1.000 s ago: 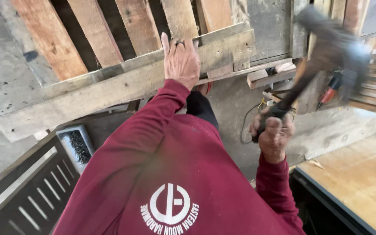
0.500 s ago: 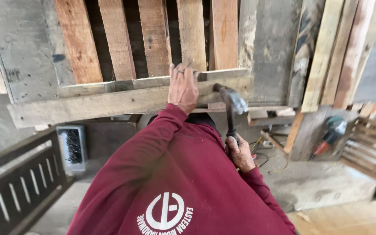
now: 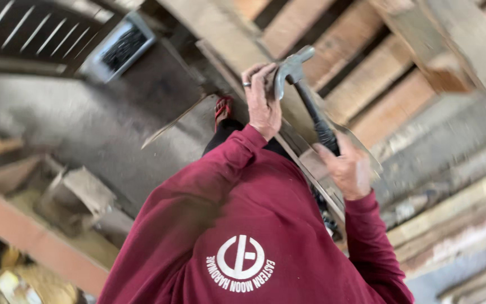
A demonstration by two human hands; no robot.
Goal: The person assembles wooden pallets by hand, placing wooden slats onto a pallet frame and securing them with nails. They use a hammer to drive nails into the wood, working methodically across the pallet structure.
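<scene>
The left hand (image 3: 262, 104), a dark ring on one finger, lies flat with its fingers pressed on the edge of a weathered grey-brown wooden pallet board (image 3: 229, 42) that runs slantwise across the upper middle of the head view. The right hand (image 3: 347, 169) is wrapped tight around the black grip of a steel claw hammer with a grey metal head (image 3: 291, 70). The hammer's handle slopes up and to the left from that hand, and its head sits right beside the left fingertips, at or just off the board's surface; the blur does not let me say whether it touches the wood.

Both arms wear the sleeves of a dark red sweatshirt (image 3: 237, 225) with a round white emblem on the chest, which fills the lower middle of the view. Beyond the board stand more slats of the reddish-brown wooden pallet (image 3: 367, 79), set side by side with dark gaps between them. Just left of the left wrist a small red object (image 3: 222, 110) shows, too unclear to name. At the upper left there is a grey box with a dark mesh front (image 3: 120, 48) near black metal bars (image 3: 23, 28). Pieces of scrap timber (image 3: 80, 191) lie on the grey floor at the lower left
</scene>
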